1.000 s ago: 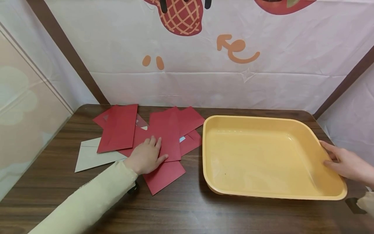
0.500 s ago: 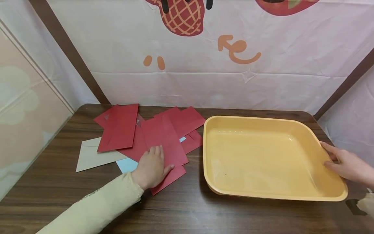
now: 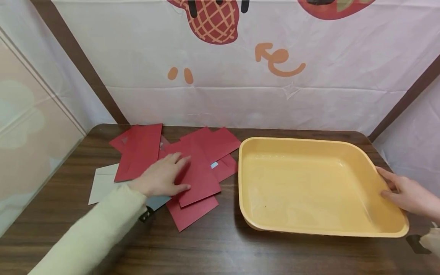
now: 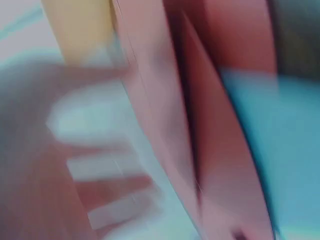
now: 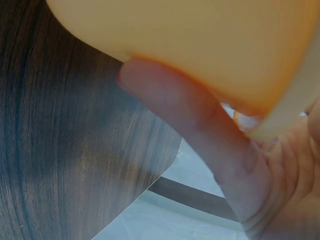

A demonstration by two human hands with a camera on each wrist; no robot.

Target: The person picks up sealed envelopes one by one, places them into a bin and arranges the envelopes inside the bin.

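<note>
My left hand [image 3: 161,177] reaches over the pile of red envelopes, fingers spread and straight, just at the left edge of the top red envelope [image 3: 201,175]. In the left wrist view the same hand is blurred beside the red paper [image 4: 160,100]. Another red envelope [image 3: 139,152] lies to its left across a pale grey envelope [image 3: 104,183]. Part of a light blue envelope [image 3: 159,201] shows below the hand. On the right, my right hand [image 3: 409,193] grips the right rim of a yellow plastic tray [image 3: 302,191], which holds nothing.
The dark wooden table [image 3: 206,252] ends at a printed fabric wall [image 3: 220,103] behind. More red envelopes [image 3: 221,143] lie between the pile and the tray's left side. A small light blue patch [image 3: 214,165] shows among them.
The top red envelope has turned and slid toward the front. My left hand came nearer with it, then moved back and left with fingers spreading. My right hand and the tray stay put.
</note>
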